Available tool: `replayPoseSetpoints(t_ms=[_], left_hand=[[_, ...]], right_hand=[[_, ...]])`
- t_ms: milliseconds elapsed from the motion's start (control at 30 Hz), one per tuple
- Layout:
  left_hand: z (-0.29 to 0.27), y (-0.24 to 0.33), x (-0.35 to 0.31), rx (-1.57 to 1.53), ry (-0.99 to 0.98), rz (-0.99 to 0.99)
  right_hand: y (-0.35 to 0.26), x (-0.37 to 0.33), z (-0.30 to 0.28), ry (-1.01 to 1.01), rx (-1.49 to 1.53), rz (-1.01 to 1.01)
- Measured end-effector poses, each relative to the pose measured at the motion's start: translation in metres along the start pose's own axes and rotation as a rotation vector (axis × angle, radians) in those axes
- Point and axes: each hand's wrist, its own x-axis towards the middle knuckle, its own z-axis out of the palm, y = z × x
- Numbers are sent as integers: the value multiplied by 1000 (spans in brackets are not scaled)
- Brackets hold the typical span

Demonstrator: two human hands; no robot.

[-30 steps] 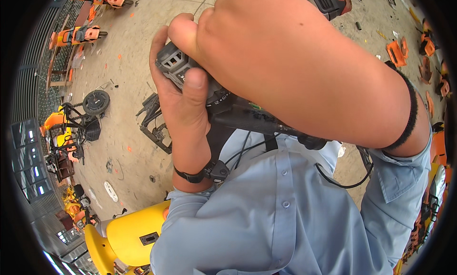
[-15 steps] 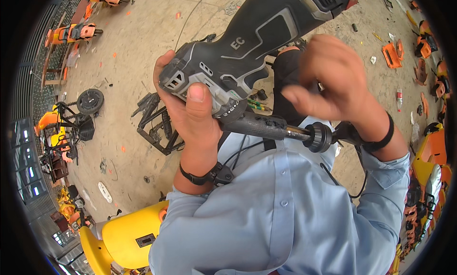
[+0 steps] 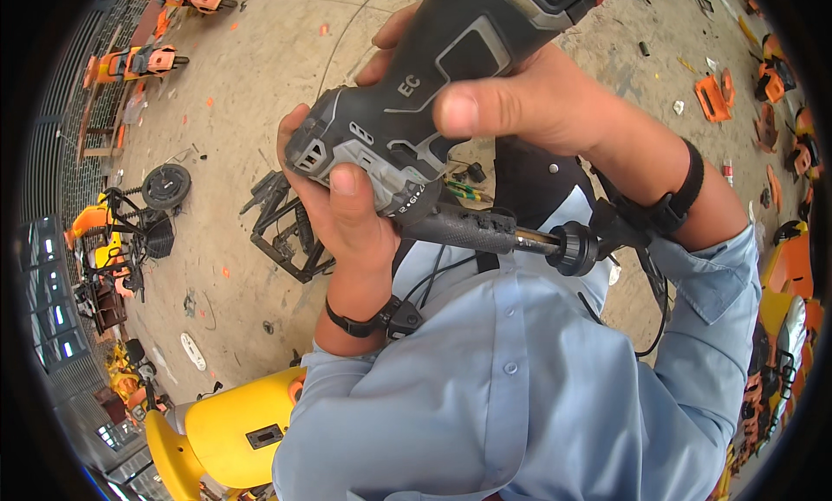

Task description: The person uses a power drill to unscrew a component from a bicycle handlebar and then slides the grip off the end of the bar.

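Note:
A large black and grey cordless drill (image 3: 403, 120) is held up in front of my chest, its head at the left and its handle slanting to the upper right. My left hand (image 3: 342, 211) cups the head from below, thumb on the near side. My right hand (image 3: 537, 111) wraps round the handle, its thumb across the near face and its fingertips showing on the far side. The trigger is hidden behind the right thumb. Just under the drill head runs a black textured tube (image 3: 464, 230) with a metal shaft and a ridged black collar (image 3: 575, 249).
A black metal frame (image 3: 290, 228) lies on the concrete floor beyond my left forearm. A yellow seat-like body part (image 3: 234, 427) is at the lower left. Left of the frame stands a partly stripped vehicle with a black wheel (image 3: 165, 185). Orange parts (image 3: 713, 99) lie along the right.
My right hand, blurred and off the drill before, has moved left and closed round the handle. The drill has shifted slightly left. My left hand keeps its hold on the head.

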Motion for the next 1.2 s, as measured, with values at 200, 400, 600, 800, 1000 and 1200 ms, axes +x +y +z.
replayPoseSetpoints(t_ms=[200, 400, 600, 800, 1000, 1200], left_hand=[[-2, -1, 0, 63, -30, 2], [2, -7, -5, 17, -59, -3], [2, -9, -6, 25, -127, 21], [6, -13, -13, 55, -58, 57], [7, -10, -19, 103, -64, 81], [10, -11, -20, 127, -75, 103]], right_hand=[[9, -1, -28, -278, -417, -146], [42, 29, -10, -357, -102, -335], [54, 32, -5, -334, -51, -357], [57, 25, -5, -372, -4, -284], [60, 23, 0, -396, 17, -287], [59, 19, 0, -395, 10, -283]])
